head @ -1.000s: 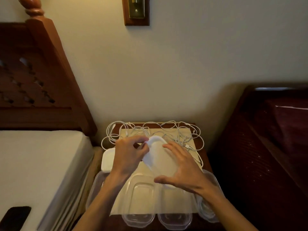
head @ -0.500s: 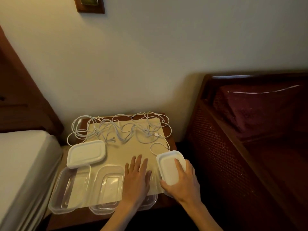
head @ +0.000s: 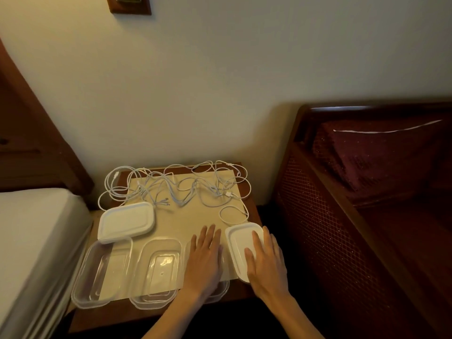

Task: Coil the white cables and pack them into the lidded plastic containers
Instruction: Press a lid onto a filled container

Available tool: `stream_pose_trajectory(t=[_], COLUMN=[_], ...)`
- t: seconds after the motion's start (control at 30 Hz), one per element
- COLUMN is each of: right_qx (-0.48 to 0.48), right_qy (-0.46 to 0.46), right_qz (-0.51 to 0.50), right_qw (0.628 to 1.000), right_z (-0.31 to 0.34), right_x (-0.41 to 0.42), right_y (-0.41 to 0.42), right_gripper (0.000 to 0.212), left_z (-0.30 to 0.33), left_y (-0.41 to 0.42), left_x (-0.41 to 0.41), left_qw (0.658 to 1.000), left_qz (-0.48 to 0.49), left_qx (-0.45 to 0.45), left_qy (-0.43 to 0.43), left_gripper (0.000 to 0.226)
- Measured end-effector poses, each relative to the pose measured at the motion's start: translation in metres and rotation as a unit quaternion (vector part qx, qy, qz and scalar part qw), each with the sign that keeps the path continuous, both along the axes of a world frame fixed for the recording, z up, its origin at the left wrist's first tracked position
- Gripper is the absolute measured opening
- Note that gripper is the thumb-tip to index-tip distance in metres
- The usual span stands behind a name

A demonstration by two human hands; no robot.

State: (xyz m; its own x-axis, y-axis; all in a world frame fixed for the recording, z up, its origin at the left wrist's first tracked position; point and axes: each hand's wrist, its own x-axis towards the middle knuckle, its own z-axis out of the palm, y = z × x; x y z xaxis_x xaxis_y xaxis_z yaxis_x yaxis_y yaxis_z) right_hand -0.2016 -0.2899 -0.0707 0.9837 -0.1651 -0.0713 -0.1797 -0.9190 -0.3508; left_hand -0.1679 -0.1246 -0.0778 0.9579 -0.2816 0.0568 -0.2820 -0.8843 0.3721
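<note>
A tangle of white cables (head: pixel 176 189) lies across the back of the small wooden table (head: pixel 252 211), on a cream mat (head: pixel 186 216). Clear open containers stand along the front: one at the left (head: pixel 102 272), one in the middle (head: pixel 159 270), and a third (head: pixel 220 292) mostly hidden under my left hand (head: pixel 204 260), which lies flat with fingers straight. My right hand (head: pixel 265 263) rests flat on a white lid (head: pixel 238 243) at the table's right edge. A stack of white lids (head: pixel 126 221) sits at the left.
A white bed (head: pixel 29 241) with a wooden headboard (head: pixel 31 148) borders the table on the left. A dark red woven chair (head: pixel 354 204) with a cushion stands on the right. The wall (head: pixel 195 94) is close behind the table.
The lid went from between both hands above the table's middle down to the right edge. My left hand let go and now lies flat over a container. The camera swung right.
</note>
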Motion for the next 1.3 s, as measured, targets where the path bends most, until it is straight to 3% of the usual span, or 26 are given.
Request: stream_pose_trajectory(t=[0.13, 0.37, 0.7, 1.0, 1.2, 1.3], right_qx=[0.019, -0.023, -0.060, -0.040, -0.058, 0.007], right_qy=[0.002, 0.057, 0.032, 0.039, 0.032, -0.013], right_qz=[0.084, 0.187, 0.183, 0.147, 0.118, 0.091], right_qw=[0.996, 0.980, 0.981, 0.987, 0.991, 0.996], right_z=[-0.002, -0.004, -0.020, -0.016, -0.015, -0.004], right_x=[0.012, 0.031, 0.031, 0.027, 0.026, 0.037], right_y=[-0.023, -0.041, -0.042, -0.036, -0.031, -0.024], right_gripper=[0.055, 0.057, 0.065, 0.066, 0.074, 0.073], left_z=[0.006, 0.001, -0.015, 0.000, 0.010, 0.018], left_y=[-0.019, -0.034, -0.036, -0.036, -0.029, -0.020], left_x=[0.014, 0.015, 0.021, 0.024, 0.027, 0.037], left_qw=[0.995, 0.984, 0.976, 0.964, 0.975, 0.988], left_qz=[-0.073, -0.103, -0.121, -0.140, -0.148, -0.113], left_qx=[0.059, 0.145, 0.180, 0.225, 0.166, 0.106], left_qy=[0.017, 0.016, -0.029, -0.004, 0.004, -0.012], left_gripper=[0.057, 0.070, 0.070, 0.072, 0.068, 0.066])
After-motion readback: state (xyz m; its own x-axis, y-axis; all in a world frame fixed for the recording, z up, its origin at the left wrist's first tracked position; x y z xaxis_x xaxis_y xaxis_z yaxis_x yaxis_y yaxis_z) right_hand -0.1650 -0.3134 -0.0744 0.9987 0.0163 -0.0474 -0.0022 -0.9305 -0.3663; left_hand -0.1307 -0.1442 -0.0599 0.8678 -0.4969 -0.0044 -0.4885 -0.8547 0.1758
